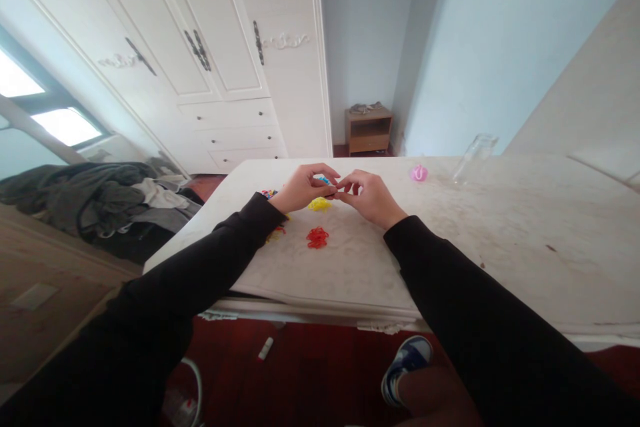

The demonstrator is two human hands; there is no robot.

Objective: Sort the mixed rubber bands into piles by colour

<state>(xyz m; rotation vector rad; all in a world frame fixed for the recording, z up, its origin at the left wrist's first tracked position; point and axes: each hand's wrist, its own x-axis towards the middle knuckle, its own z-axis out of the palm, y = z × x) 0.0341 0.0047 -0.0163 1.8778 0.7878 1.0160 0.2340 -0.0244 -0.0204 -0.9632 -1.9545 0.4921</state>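
Yellow bands (320,205) near left hand (306,188) and right hand (373,197), liable to scatter from a low sweep. Grips meeting at fingertips; cannot tell whether pinching anything.

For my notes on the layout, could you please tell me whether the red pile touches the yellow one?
No, tabletop shows between the red pile and the yellow pile.

We see a smooth, smudged tabletop (370,267) under tangled red strands (317,237) and yellow strands (320,204) that look rubbery. The clear vessel (473,159) shines (glass or plastic, we cannot tell); the nightstand (369,143) looks wooden, the black sleeves (215,253) matt cloth.
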